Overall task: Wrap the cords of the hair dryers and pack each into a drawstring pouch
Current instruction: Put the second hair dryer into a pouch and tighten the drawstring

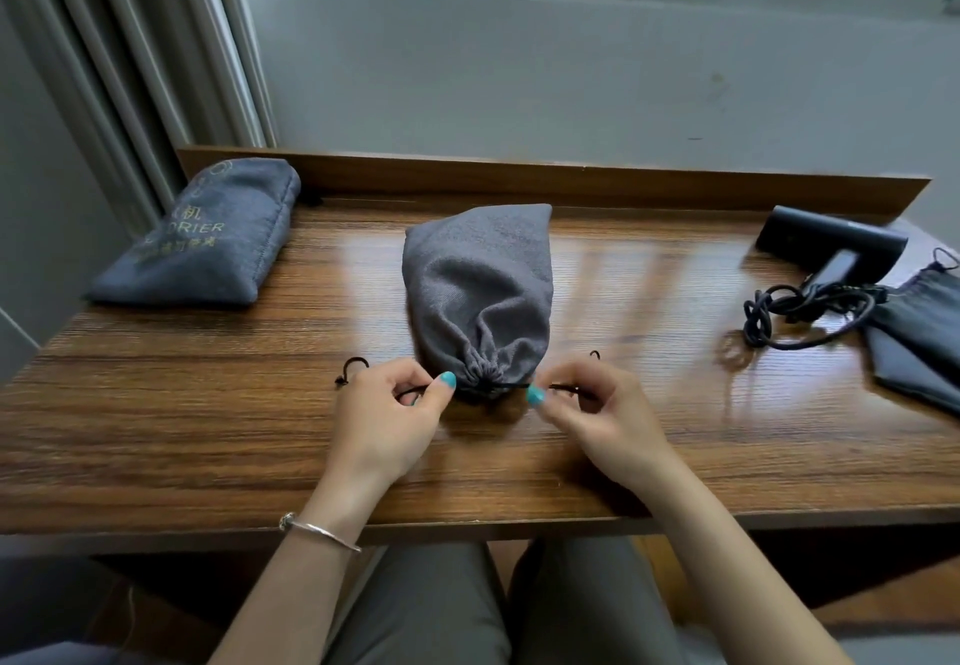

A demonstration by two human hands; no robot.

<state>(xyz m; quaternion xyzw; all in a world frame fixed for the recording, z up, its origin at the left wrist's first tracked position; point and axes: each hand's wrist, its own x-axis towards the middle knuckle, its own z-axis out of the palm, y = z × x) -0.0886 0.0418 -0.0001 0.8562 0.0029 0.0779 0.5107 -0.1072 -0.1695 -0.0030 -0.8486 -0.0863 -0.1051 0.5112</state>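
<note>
A filled grey drawstring pouch (480, 295) lies at the centre of the wooden table (208, 404), its gathered mouth turned toward the person and drawn tight. The left hand (387, 412) pinches the black drawstring (511, 386) on the left side of the mouth between thumb and curled fingers; a knotted loop of the string shows just beyond the knuckles. The right hand (592, 407) pinches the string on the right side in the same manner, its fingers curled round it. Both hands sit just beside the pouch mouth, one on each side, with the string stretched between them. A silver bracelet (317, 532) circles the left wrist.

At the far left corner of the table a second packed pouch (205, 238) lies on its side, printed with gold lettering. At the right edge a black hair dryer (831, 243) lies unpacked, its black cord (795, 316) loosely looped on the tabletop beside the handle. An empty dark pouch (919, 332) lies flat next to the dryer, touching the cord. A raised wooden ledge runs along the back of the table, below a window.
</note>
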